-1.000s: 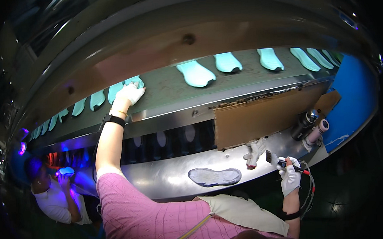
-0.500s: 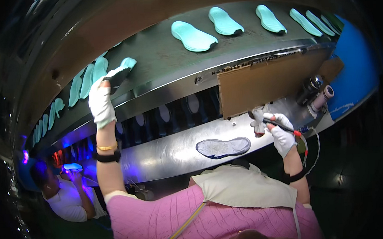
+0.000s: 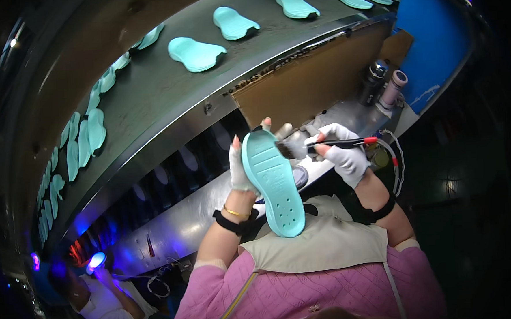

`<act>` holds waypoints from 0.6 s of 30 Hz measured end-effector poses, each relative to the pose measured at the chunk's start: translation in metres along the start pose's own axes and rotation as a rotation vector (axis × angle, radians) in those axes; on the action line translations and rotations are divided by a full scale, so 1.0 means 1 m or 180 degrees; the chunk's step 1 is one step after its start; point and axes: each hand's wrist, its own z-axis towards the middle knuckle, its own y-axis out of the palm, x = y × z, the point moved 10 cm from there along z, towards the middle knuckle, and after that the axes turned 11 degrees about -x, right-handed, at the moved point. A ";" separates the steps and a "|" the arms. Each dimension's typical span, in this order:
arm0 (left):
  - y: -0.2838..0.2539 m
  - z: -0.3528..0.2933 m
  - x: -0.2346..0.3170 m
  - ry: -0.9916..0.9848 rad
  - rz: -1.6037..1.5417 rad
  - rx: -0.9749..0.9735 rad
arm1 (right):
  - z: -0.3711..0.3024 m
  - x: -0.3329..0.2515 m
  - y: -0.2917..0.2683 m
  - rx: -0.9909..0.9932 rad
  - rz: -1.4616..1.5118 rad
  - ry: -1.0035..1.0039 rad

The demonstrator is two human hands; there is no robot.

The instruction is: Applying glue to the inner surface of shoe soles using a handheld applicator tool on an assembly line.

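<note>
My left hand [image 3: 240,169], in a white glove with bare fingertips, holds a mint-green shoe sole [image 3: 275,184] from behind. The sole stands on a slant before my apron, with small holes at its near end and grooves toward the far end. Between the gloved fingers of my right hand [image 3: 348,157] is a brush [image 3: 340,143] with a black handle and a red end. Its dark bristles lie at the right edge of the sole's far part; whether they touch it I cannot tell. Part of a grey sole [image 3: 301,176] shows behind the held one.
Several mint-green soles [image 3: 198,54] lie along the dark belt [image 3: 148,90] at the back. A cardboard sheet [image 3: 315,81] leans below it, beside a black flask [image 3: 374,83] and a pink flask [image 3: 393,89]. Thin tubes [image 3: 399,158] hang at right. Another person [image 3: 104,303] works at left.
My left hand has come back from the belt with a sole, now turned broad side up before me. My right hand has brought the brush left to its edge. The view has shifted.
</note>
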 end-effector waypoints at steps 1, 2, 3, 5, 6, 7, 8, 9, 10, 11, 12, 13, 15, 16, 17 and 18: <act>-0.016 -0.005 -0.008 -0.0260 0.0050 0.0005 | 0.000 0.005 -0.003 0.0019 -0.0132 0.0149; -0.019 -0.010 -0.018 -0.0307 -0.0111 -0.0127 | 0.002 0.005 -0.007 0.0015 -0.0354 0.0073; -0.022 -0.013 -0.028 -0.0433 -0.0084 0.0089 | 0.004 0.004 -0.007 0.0009 -0.0297 -0.0089; -0.027 -0.014 -0.046 -0.0510 -0.0061 0.0459 | 0.009 0.005 -0.015 0.0159 -0.0201 -0.0219; -0.016 -0.007 -0.055 -0.0546 -0.0134 0.0142 | 0.011 0.001 -0.018 0.0215 -0.0287 -0.0394; -0.016 -0.005 -0.058 -0.0478 -0.0040 0.0045 | 0.011 -0.004 -0.016 0.0290 -0.0304 -0.0551; -0.022 -0.005 -0.062 -0.0406 0.0055 -0.0052 | 0.011 -0.009 -0.014 0.0361 -0.0321 -0.0710; -0.031 -0.005 -0.062 -0.0298 0.0183 -0.0005 | 0.009 -0.014 -0.007 0.0310 -0.0639 -0.0986; -0.042 -0.006 -0.055 -0.0115 0.0609 0.0337 | 0.007 -0.021 0.003 0.0254 -0.0957 -0.1261; -0.055 -0.006 -0.049 0.0189 0.0774 0.0609 | 0.008 -0.018 0.016 -0.0179 -0.0510 -0.1150; -0.060 -0.006 -0.041 0.0474 0.0943 0.0886 | 0.002 -0.026 0.025 -0.0030 -0.1279 -0.1244; -0.055 -0.005 -0.046 0.0245 0.0693 0.0697 | 0.004 -0.015 0.019 -0.0092 -0.1263 -0.1042; -0.043 -0.006 -0.048 -0.0120 0.0388 0.0297 | 0.005 -0.004 0.013 -0.0157 -0.1228 -0.0828; -0.046 -0.006 -0.046 -0.0123 0.0390 0.0317 | 0.003 -0.008 0.012 -0.0065 -0.1252 -0.0796; -0.052 -0.005 -0.039 -0.0014 0.0546 0.0453 | 0.001 -0.009 0.011 0.0027 -0.1275 -0.0762; -0.055 -0.006 -0.033 0.0087 0.0709 0.0578 | -0.001 -0.009 0.013 0.0036 -0.1260 -0.0758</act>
